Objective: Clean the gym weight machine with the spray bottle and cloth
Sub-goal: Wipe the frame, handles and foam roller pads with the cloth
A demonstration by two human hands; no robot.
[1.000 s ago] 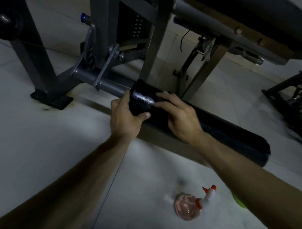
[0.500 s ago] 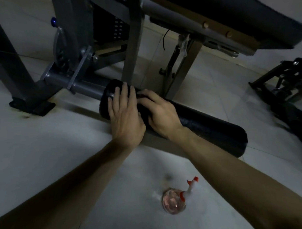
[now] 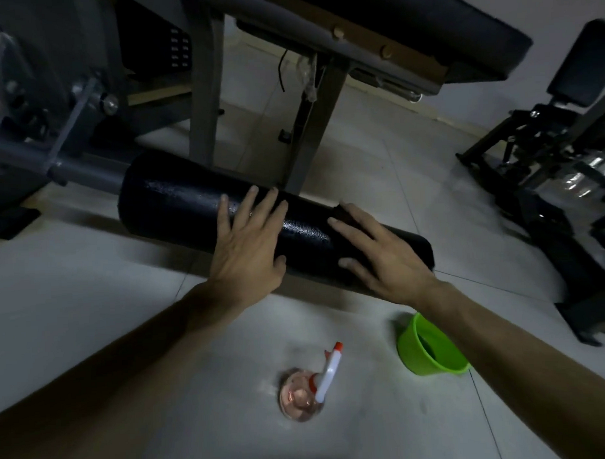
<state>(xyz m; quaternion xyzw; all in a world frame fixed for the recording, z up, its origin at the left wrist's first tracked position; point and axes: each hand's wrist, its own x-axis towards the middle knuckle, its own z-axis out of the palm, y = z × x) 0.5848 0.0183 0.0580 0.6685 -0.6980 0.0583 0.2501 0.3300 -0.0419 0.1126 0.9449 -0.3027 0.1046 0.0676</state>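
Head view: left grip (image 3: 250, 245) rests flat on the roller pad (image 3: 177, 206); right grip (image 3: 381, 254) beside it, fingers spread, presses the cloth (image 3: 341, 210).

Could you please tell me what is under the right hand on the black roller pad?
The edge of a dark cloth shows past the right hand on the roller pad; the rest is covered.

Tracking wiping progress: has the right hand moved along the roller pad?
Yes, the right hand slid along the roller pad toward its free end.
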